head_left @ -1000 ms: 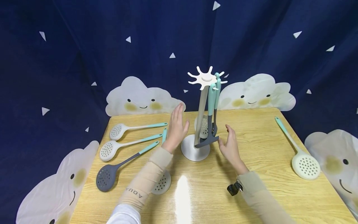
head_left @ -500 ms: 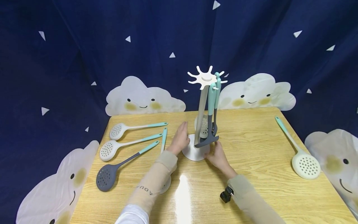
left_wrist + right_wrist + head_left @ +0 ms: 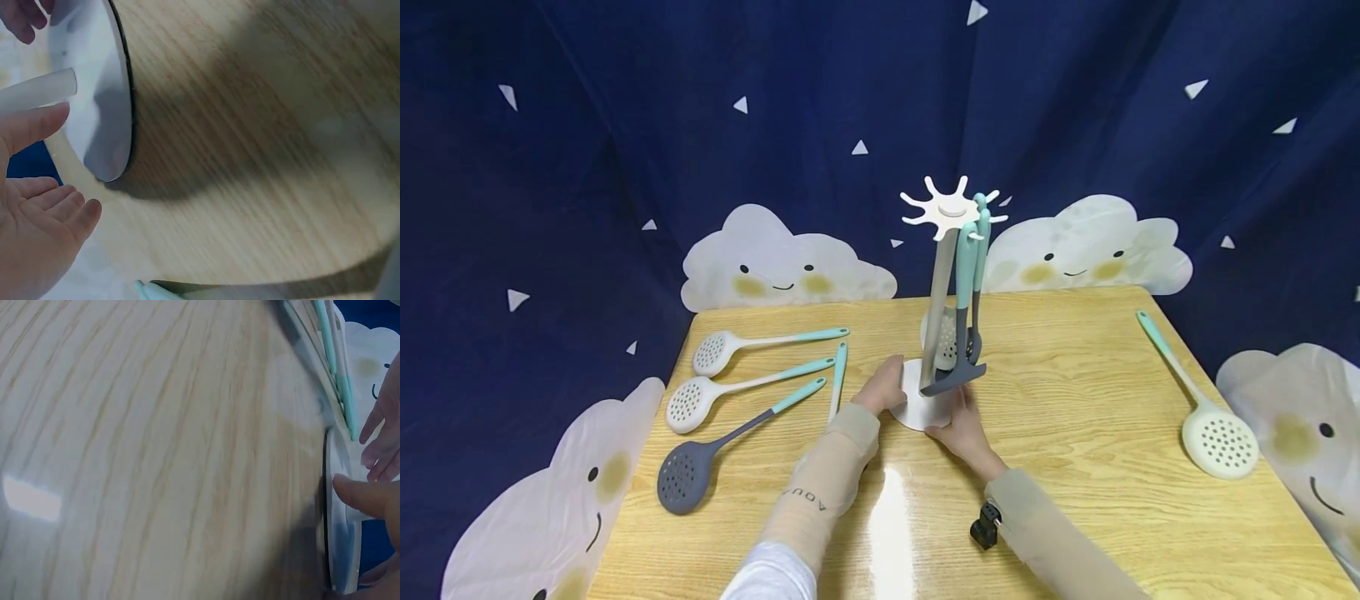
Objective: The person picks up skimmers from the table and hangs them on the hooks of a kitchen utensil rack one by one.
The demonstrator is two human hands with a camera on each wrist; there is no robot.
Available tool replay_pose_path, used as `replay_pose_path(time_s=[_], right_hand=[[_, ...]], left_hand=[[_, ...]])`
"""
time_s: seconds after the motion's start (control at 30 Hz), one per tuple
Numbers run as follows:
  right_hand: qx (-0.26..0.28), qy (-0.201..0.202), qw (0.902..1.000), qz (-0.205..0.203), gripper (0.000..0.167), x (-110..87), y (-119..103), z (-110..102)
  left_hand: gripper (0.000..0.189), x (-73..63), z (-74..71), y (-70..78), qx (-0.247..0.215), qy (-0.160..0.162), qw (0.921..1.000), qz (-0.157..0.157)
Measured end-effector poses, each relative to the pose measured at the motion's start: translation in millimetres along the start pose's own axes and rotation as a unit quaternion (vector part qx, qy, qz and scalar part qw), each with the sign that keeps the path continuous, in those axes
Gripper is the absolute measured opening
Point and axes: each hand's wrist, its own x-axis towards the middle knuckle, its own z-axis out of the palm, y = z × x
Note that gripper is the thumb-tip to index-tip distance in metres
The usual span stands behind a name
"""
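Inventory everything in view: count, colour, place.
rack: 1, white, centre
hanging utensils: apparently 3, teal handles, rack's right
holed head: 1, white, behind rack
white skimmers: 3, teal handles, two left, one right
grey skimmer: 1, teal handle, left
obscured utensil: 1, teal handle, left
table: 1, light wood, beneath
curtain: 1, navy, behind
triangles: several, white, curtain
clouds: 4, white, around table
wrist device: 1, black, right cuff
sleeves: 2, beige, arms
left hand, right hand: 2, bare, rack base

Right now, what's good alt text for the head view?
A person's left hand and right hand flank the round white base of a utensil stand; teal-handled utensils hang from its right side. Three perforated skimmers and a part-hidden utensil lie left on the wooden table; another skimmer lies far right.
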Motion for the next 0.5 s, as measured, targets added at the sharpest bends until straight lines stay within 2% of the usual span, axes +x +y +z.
replay_pose_path(time_s=[0.03, 0.07, 0.2, 0.27, 0.3, 0.37, 0.5], right_hand=[[-0.008, 0.0, 1.0, 0.004, 0.105, -0.3, -0.8, 1.4], [-0.014, 0.003, 0.9999, 0.006, 0.106, -0.4, -1.9, 2.9], [-0.036, -0.002, 0.9992, 0.017, 0.108, -0.9, -8.5, 6.1], [-0.041, -0.009, 0.9989, 0.021, 0.108, -1.2, -11.5, 6.5], [-0.046, -0.013, 0.9986, 0.021, 0.108, -1.3, -12.6, 6.4], [-0.052, -0.016, 0.9982, 0.024, 0.108, -1.5, -13.4, 6.6], [-0.063, -0.014, 0.9976, 0.026, 0.108, -2.0, -12.3, 6.7]], left_hand=[[0.07, 2.1, 1.9, -2.4, -0.007, 0.001, 1.0, 0.002], [0.067, 7.2, 8.1, -10.9, -0.011, 0.014, 0.9996, 0.023], [0.061, 10.6, 14.0, -17.5, -0.035, 0.012, 0.9989, 0.03], [0.061, 6.5, 14.0, -16.3, -0.034, 0.011, 0.9988, 0.033], [0.061, 1.2, 9.5, -9.2, -0.037, 0.001, 0.9992, 0.017], [0.061, -2.4, 9.3, -7.5, -0.037, 0.004, 0.9991, 0.021], [0.064, -3.5, 10.8, -6.6, -0.034, 0.006, 0.9993, 0.015]])
